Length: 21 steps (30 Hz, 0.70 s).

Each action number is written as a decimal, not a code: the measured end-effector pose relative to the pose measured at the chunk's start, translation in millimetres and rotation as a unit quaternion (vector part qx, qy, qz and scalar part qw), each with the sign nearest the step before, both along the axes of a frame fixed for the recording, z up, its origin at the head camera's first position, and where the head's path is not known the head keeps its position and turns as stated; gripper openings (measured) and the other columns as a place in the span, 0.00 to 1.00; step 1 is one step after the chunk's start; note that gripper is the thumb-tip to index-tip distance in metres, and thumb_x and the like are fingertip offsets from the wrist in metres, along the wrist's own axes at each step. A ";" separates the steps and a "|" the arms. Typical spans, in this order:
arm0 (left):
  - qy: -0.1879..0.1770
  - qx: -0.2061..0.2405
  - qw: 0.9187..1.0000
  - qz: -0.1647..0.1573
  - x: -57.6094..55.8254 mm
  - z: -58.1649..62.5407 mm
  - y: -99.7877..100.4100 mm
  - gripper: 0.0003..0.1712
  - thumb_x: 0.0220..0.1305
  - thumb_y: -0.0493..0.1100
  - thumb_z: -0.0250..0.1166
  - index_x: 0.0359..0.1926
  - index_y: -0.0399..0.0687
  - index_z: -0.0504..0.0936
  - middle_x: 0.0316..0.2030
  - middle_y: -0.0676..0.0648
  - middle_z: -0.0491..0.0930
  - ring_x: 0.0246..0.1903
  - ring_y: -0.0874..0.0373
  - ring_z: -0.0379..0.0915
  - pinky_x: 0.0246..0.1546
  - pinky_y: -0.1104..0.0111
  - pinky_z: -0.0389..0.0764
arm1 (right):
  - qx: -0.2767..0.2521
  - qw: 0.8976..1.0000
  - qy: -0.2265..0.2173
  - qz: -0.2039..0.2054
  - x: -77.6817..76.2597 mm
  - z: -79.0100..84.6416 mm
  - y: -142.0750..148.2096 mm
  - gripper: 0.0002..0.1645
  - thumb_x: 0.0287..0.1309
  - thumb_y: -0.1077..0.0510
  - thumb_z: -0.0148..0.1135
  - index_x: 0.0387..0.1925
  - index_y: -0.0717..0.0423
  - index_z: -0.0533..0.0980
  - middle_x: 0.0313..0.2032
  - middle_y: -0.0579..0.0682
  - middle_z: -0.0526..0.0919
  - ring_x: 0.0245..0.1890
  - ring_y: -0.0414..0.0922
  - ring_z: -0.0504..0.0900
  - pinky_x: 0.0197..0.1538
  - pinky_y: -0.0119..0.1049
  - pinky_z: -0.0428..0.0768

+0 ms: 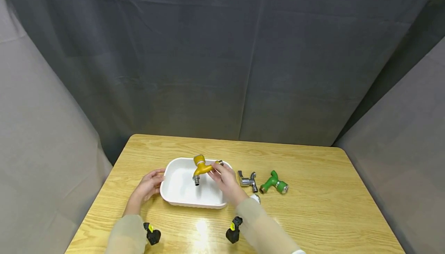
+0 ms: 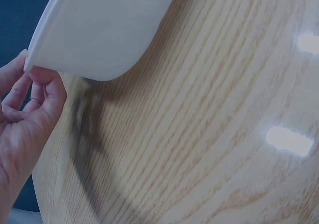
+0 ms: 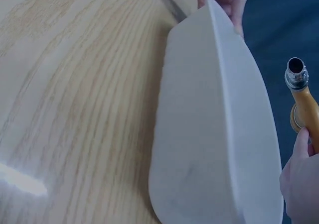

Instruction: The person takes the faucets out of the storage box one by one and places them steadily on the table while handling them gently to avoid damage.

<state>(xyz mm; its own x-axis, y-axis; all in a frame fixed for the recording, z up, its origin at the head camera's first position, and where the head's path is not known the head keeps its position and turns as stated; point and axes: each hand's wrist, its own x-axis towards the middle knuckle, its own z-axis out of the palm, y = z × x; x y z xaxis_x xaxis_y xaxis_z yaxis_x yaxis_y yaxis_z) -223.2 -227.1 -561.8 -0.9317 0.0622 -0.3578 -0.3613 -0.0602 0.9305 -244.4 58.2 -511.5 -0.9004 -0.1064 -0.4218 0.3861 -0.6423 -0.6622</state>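
A white plastic basin (image 1: 195, 204) sits on the wooden table, its inside facing up. My left hand (image 1: 148, 187) is at its left end; in the left wrist view the thumb and fingers pinch the basin's rim (image 2: 42, 32). Over the basin, my right hand (image 1: 226, 180) grips a yellow tap (image 1: 201, 168) by its threaded inlet end. The tap's metal spout points down toward the basin floor, and its round yellow handle is at the top. In the right wrist view the tap's spout (image 3: 297, 77) shows beyond the basin wall.
Right of the basin lie a chrome tap (image 1: 247, 182) and a green tap (image 1: 276, 183). A white item (image 1: 256, 198) is partly hidden behind my right wrist. Dark grey cloth (image 1: 194, 61) hangs behind the wooden table (image 1: 313, 207), with paler cloth at both sides.
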 end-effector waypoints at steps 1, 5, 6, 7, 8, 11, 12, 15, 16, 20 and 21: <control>0.000 0.000 1.000 0.001 0.1 0.5 0.3 0.26 0.65 0.36 0.53 0.63 0.36 0.59 0.39 0.46 0.72 0.36 0.58 0.74 0.36 0.62 0.77 | -0.002 1.000 -0.001 -0.003 0.1 2.3 2.4 0.06 0.56 0.70 0.55 0.35 0.62 0.68 0.35 0.54 0.72 0.37 0.44 0.76 0.50 0.40 0.75; -0.002 -0.002 1.000 -0.001 0.6 1.3 1.2 0.27 0.65 0.36 0.54 0.63 0.36 0.58 0.40 0.47 0.72 0.36 0.58 0.74 0.36 0.63 0.77 | 0.004 1.000 0.003 -0.009 0.7 11.1 13.7 0.06 0.55 0.70 0.57 0.32 0.60 0.68 0.35 0.53 0.72 0.35 0.44 0.76 0.50 0.40 0.76; -0.005 0.000 1.000 0.004 0.9 1.5 1.6 0.27 0.65 0.36 0.54 0.63 0.37 0.59 0.39 0.47 0.73 0.36 0.58 0.74 0.36 0.63 0.77 | 0.007 1.000 0.006 -0.011 1.0 12.8 17.0 0.06 0.55 0.70 0.57 0.31 0.60 0.68 0.35 0.54 0.72 0.35 0.44 0.76 0.50 0.40 0.76; -0.004 -0.002 1.000 0.004 1.2 1.5 1.8 0.27 0.64 0.36 0.55 0.63 0.37 0.59 0.39 0.47 0.73 0.36 0.58 0.74 0.36 0.63 0.77 | 0.006 1.000 0.008 -0.013 1.4 14.2 20.4 0.06 0.55 0.70 0.57 0.31 0.60 0.68 0.35 0.54 0.72 0.36 0.44 0.76 0.50 0.40 0.76; -0.003 -0.003 1.000 0.001 1.4 1.5 1.7 0.28 0.65 0.37 0.55 0.63 0.36 0.58 0.39 0.47 0.72 0.36 0.58 0.74 0.36 0.63 0.77 | 0.008 1.000 0.012 -0.014 1.9 15.6 24.1 0.07 0.55 0.70 0.58 0.32 0.60 0.68 0.35 0.54 0.72 0.36 0.44 0.76 0.50 0.40 0.76; 0.000 -0.004 1.000 0.000 2.2 1.8 1.4 0.29 0.64 0.37 0.55 0.64 0.35 0.58 0.39 0.47 0.73 0.36 0.58 0.74 0.36 0.63 0.77 | 0.013 1.000 0.021 -0.015 4.1 18.5 35.9 0.06 0.56 0.69 0.57 0.34 0.61 0.68 0.37 0.54 0.72 0.37 0.44 0.76 0.51 0.40 0.75; 0.001 -0.004 1.000 -0.002 2.2 1.7 1.0 0.29 0.65 0.37 0.55 0.64 0.35 0.58 0.39 0.47 0.73 0.36 0.58 0.74 0.36 0.64 0.77 | 0.015 1.000 0.023 -0.015 5.1 18.9 40.1 0.06 0.56 0.69 0.57 0.34 0.61 0.68 0.37 0.54 0.72 0.38 0.44 0.76 0.51 0.39 0.75; 0.003 -0.005 1.000 -0.007 1.4 1.2 0.0 0.29 0.65 0.38 0.55 0.64 0.35 0.57 0.39 0.47 0.72 0.36 0.59 0.73 0.36 0.64 0.77 | 0.015 0.999 0.028 -0.016 8.6 19.4 53.4 0.07 0.57 0.68 0.55 0.36 0.61 0.67 0.38 0.53 0.72 0.39 0.44 0.76 0.50 0.37 0.76; 0.001 -0.004 1.000 -0.004 1.0 0.9 0.2 0.29 0.65 0.38 0.55 0.64 0.35 0.57 0.39 0.47 0.72 0.36 0.59 0.74 0.35 0.64 0.77 | 0.014 0.999 0.031 -0.017 9.9 19.4 58.0 0.07 0.58 0.68 0.55 0.37 0.61 0.67 0.38 0.53 0.72 0.39 0.44 0.77 0.50 0.36 0.76; -0.002 -0.004 1.000 -0.002 -0.9 -0.5 0.5 0.28 0.65 0.37 0.55 0.63 0.36 0.58 0.39 0.47 0.72 0.36 0.58 0.74 0.36 0.64 0.77 | 0.006 0.999 0.037 -0.021 13.9 17.9 76.9 0.05 0.59 0.68 0.54 0.36 0.59 0.67 0.36 0.52 0.73 0.38 0.42 0.78 0.48 0.33 0.76; -0.003 -0.004 1.000 0.001 -1.2 -1.0 0.5 0.28 0.65 0.37 0.55 0.63 0.36 0.58 0.39 0.47 0.73 0.36 0.58 0.74 0.36 0.63 0.77 | 0.005 0.999 0.035 -0.022 14.8 17.4 81.6 0.05 0.59 0.68 0.54 0.35 0.59 0.68 0.36 0.51 0.73 0.37 0.42 0.78 0.47 0.33 0.77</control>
